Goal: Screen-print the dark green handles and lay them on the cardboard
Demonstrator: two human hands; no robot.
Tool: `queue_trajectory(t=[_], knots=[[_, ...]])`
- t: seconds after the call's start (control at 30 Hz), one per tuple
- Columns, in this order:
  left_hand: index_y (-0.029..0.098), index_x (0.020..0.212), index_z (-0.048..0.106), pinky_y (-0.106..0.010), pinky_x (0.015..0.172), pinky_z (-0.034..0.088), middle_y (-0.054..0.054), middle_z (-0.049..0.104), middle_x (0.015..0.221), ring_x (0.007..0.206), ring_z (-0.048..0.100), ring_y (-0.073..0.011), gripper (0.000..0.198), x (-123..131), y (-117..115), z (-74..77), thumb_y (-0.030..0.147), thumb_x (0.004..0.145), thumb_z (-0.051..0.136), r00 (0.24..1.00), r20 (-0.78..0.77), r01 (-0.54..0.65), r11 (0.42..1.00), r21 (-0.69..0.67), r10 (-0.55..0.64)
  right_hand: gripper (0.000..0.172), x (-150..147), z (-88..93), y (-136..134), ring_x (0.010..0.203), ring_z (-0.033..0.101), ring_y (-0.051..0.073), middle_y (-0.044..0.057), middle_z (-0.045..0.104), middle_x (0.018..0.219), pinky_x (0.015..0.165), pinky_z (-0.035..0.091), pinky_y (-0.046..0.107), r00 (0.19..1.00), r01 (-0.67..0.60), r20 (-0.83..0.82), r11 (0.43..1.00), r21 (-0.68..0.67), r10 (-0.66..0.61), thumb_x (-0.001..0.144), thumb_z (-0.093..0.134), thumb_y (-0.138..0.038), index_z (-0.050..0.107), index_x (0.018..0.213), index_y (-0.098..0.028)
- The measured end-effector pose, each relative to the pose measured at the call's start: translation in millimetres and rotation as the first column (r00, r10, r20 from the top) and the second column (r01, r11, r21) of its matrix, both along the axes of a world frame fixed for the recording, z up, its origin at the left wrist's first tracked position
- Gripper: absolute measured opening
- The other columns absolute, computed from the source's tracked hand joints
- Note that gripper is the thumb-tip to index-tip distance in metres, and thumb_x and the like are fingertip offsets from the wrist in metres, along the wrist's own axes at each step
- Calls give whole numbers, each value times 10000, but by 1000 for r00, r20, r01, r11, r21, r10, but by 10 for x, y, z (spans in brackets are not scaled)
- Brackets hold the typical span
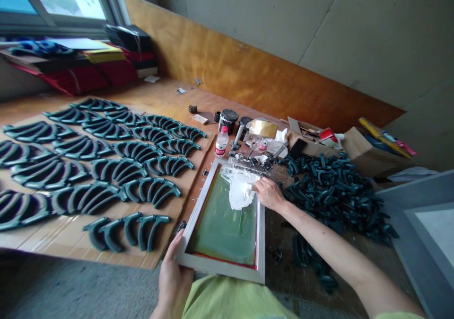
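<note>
Screen frame (260,224) gripped by left hand (173,274); right hand (268,193) apparently clutches white rag (239,191) inside it.

A small printing workshop is shown. A long wooden workbench (166,96), scuffed and stained, is backed by a plywood board (248,73) against bare grey walls. A screen-printing frame (227,224) is hinged in a clamp at the bench edge. Dark green curved plastic parts (106,167) are laid out in rows on cardboard sheets (67,238), and more are heaped in a pile (336,191) at the right. Ink tins (228,119), a plastic bottle (221,143) and open cardboard boxes (365,151) are scattered behind the frame.
</note>
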State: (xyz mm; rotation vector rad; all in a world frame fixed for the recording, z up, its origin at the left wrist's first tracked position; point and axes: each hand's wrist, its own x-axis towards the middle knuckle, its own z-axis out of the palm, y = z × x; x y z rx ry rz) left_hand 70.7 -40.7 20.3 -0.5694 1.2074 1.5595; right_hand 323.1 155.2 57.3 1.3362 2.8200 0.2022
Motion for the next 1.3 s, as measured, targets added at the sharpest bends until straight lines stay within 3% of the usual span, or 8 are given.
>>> queue_trajectory(t=[0.17, 0.37, 0.47, 0.6, 0.8, 0.87, 1.07, 1.3], knots=[[217, 1045, 718, -203, 586, 516, 1, 730, 881, 692, 652, -124, 265, -6, -15, -24, 184, 800, 621, 1000, -6, 13, 1000, 9, -13, 130, 25, 1, 89, 927, 517, 229, 86, 648, 912, 831, 380, 329, 998, -67, -16, 995, 71, 68, 873, 507, -144, 623, 916, -181], [217, 1074, 710, -205, 606, 522, -7, 726, 953, 746, 654, -129, 292, -3, -41, -66, 179, 799, 619, 998, -53, 35, 999, 35, -33, 176, -56, -171, 274, 809, 496, 205, 78, 627, 816, 739, 342, 325, 969, -234, -3, 929, 286, 245, 925, 457, -124, 622, 875, -157], [221, 1066, 715, -211, 620, 531, -12, 725, 958, 764, 657, -135, 281, -3, -33, -78, 179, 810, 607, 999, -42, 32, 999, 24, -31, 207, -101, -248, 293, 779, 476, 203, 66, 601, 767, 716, 330, 326, 968, -252, 67, 914, 319, 243, 935, 430, -100, 600, 832, -159], [223, 1063, 722, -187, 614, 524, -10, 725, 943, 764, 653, -124, 280, -4, -22, -77, 175, 815, 601, 998, -49, 34, 999, 20, -33, 194, -131, -242, 272, 810, 476, 220, 87, 594, 783, 718, 345, 330, 988, -147, 92, 950, 275, 126, 924, 438, -94, 583, 812, -159], [235, 1071, 721, -185, 590, 522, -4, 725, 946, 732, 652, -119, 294, 3, -36, -45, 164, 815, 597, 999, -48, 22, 1000, 3, -22, 64, -80, -70, 300, 875, 508, 237, 109, 620, 867, 713, 385, 322, 996, 49, 64, 994, 98, -56, 881, 515, -122, 566, 867, -158], [237, 1082, 717, -192, 577, 521, -5, 724, 928, 719, 654, -124, 305, 3, -36, -48, 162, 809, 602, 999, -47, 23, 1000, 14, -23, 16, -44, -56, 282, 902, 520, 245, 108, 623, 883, 727, 398, 324, 996, 65, 50, 995, 77, -69, 872, 559, -171, 557, 884, -161], [229, 1064, 719, -192, 534, 506, 1, 723, 872, 661, 647, -118, 292, 4, -18, -69, 158, 817, 581, 999, -45, 19, 1000, 9, -19, 123, 13, -75, 113, 886, 543, 231, 86, 619, 870, 732, 414, 317, 1000, 28, -11, 999, 38, -27, 863, 622, -271, 537, 877, -185], [218, 1058, 716, -190, 537, 505, -2, 724, 850, 648, 645, -116, 284, 11, -11, -18, 150, 821, 577, 999, -38, 30, 999, 15, -30, 126, -34, 116, -61, 871, 556, 221, 69, 626, 852, 718, 417, 309, 992, 24, -122, 1000, 5, -23, 860, 636, -257, 525, 836, -203]])
